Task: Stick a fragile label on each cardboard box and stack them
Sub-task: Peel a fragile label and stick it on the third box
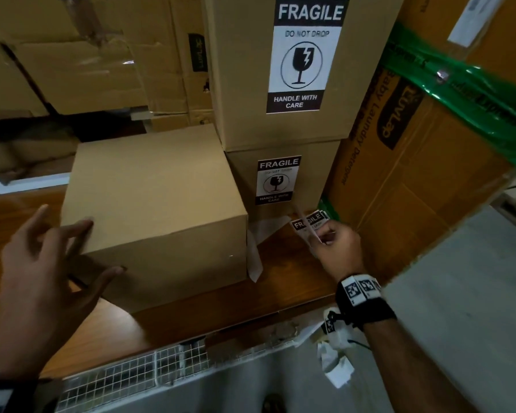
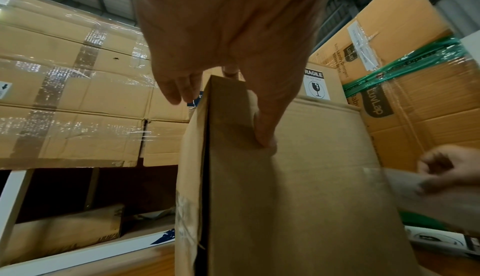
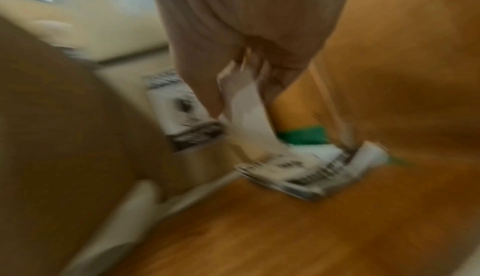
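I am steadying the plain box (image 1: pixel 158 204) with my left hand (image 1: pixel 51 263); its fingers (image 1: pixel 81 226) are lying spread and relaxed against the near left corner, thumb on the front face, holding nothing. The box is sitting on the wooden table (image 1: pixel 251 305), touching the lower of two stacked boxes (image 1: pixel 283 135) that are already wearing fragile labels (image 1: pixel 306 55). My right hand (image 1: pixel 334 248) is reaching to the label pile (image 1: pixel 309 220) lying on the table just right of the plain box, at the foot of the stack; its fingers are curled and pinching a pale strip (image 1: pixel 306 222), which I am reading as a label or its backing peeling up, though the right wrist view is too smeared to be sure which. I am judging this as the pick-a-label step, with this box not yet labelled or stacked. The label is going to behave as thin, limp and sticky paper, so I am wanting to keep hold of it by one corner only and let it hang clear of itself, or it could fold and stick together. A curl of white backing paper (image 1: pixel 255 257) is lying against the box's right side. The box is looking stiff and probably light, with smooth card faces that could slip, so for lifting I am planning on palms at opposite lower edges rather than a pinch at the top.
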Demonstrator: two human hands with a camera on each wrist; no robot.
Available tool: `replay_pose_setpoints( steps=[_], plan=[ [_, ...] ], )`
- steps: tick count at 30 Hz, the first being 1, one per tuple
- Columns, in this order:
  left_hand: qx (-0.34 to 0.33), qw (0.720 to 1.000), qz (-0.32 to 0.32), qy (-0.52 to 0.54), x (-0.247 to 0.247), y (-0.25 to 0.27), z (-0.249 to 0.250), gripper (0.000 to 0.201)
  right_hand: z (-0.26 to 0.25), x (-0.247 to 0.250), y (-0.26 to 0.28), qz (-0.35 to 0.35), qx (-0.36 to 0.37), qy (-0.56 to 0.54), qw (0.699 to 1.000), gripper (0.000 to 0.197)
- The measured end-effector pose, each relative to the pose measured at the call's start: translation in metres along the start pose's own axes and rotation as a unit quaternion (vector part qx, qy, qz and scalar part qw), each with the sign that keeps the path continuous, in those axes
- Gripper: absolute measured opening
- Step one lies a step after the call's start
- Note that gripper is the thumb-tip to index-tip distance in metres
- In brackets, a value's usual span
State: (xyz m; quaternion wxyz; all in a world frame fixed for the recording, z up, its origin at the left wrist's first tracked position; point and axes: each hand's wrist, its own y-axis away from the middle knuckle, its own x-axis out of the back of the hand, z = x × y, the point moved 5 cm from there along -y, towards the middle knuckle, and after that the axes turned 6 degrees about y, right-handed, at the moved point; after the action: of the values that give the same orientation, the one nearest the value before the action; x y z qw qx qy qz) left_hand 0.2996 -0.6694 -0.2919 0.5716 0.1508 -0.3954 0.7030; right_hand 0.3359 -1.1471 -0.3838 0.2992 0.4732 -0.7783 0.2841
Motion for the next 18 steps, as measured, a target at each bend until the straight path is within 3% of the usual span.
replay_pose_setpoints(
  steps=[2,5,8,10,12,14,18],
  plan=[
    [-0.017,0.996,-0.022,-0.084,-0.003,0.004,0.004,0.081,-0.027,0.006,0.016,0.043,0.098,-0.002,0.994,0.020],
    [-0.077,0.987,0.028,-0.137,0.000,0.014,0.035,0.054,-0.079,0.026,0.050,0.113,0.217,-0.061,0.968,0.015],
    [-0.128,0.991,0.045,-0.020,0.002,0.027,0.089,0.034,-0.131,0.037,0.088,0.132,0.293,-0.094,0.942,0.020],
    [-0.099,0.985,-0.047,0.131,-0.009,0.027,0.104,0.026,-0.162,0.031,0.111,0.121,0.348,-0.094,0.925,0.021],
    [-0.031,0.953,-0.140,0.268,-0.024,0.029,0.111,0.031,-0.184,0.016,0.128,0.103,0.396,-0.089,0.908,0.022],
    [-0.001,0.922,-0.190,0.336,-0.034,0.032,0.119,0.030,-0.198,0.000,0.139,0.071,0.427,-0.077,0.898,0.025],
    [0.046,0.922,-0.108,0.369,-0.031,0.028,0.100,0.014,-0.210,-0.017,0.151,-0.006,0.441,-0.056,0.896,0.026]
  ],
)
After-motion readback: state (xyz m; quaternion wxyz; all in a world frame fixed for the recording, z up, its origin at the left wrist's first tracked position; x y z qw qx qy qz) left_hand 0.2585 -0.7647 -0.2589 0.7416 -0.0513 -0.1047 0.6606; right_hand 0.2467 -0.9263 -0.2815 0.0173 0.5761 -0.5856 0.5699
